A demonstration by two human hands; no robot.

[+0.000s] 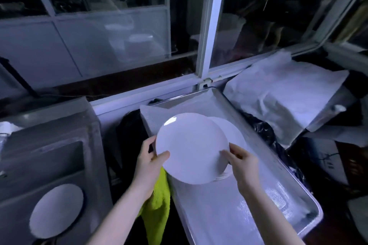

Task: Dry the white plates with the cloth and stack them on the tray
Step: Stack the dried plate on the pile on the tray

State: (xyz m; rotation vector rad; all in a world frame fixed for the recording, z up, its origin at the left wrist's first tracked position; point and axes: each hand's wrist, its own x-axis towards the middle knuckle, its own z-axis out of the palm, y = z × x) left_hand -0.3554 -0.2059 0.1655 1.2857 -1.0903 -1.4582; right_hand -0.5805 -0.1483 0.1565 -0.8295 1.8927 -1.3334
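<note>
Far left, a spare plate [56, 211] lies flat on the grey unit [49, 135]. My left hand [148, 162] grips the held plate [191, 147] by its left rim, thumb on top, with the green cloth [157, 205] dangling beneath. My right hand [242, 162] pinches the right rim, over the stacked plates [231, 131] on the tray [258, 205].

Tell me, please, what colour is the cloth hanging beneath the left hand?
The cloth is bright yellow-green, seen best in the head view.
</note>
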